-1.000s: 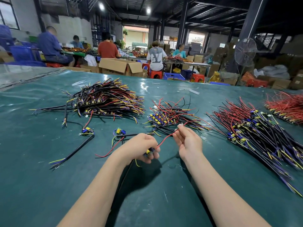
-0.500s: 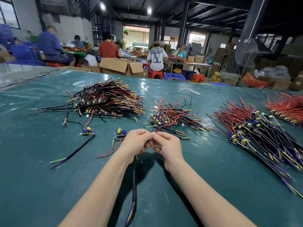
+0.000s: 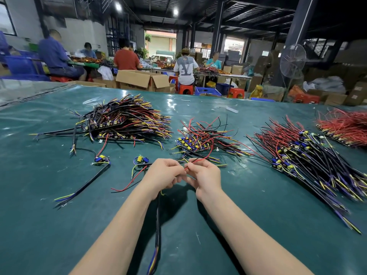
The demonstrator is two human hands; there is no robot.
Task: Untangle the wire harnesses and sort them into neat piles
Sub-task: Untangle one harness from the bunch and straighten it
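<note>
Head: L hand (image 3: 163, 174), R hand (image 3: 207, 176) curled, pinching harness (image 3: 158, 219).

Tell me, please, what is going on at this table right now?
A person works one wire harness with both hands over the green table. The left hand grips its black sheathed cable; the right hand pinches a thin red wire. A small tangled wire heap lies just beyond, a dark multicoloured pile farther left, a red-and-black pile right.

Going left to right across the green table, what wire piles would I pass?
Big dark pile → small tangled pile → long red-and-black pile → red pile at the right edge.
</note>
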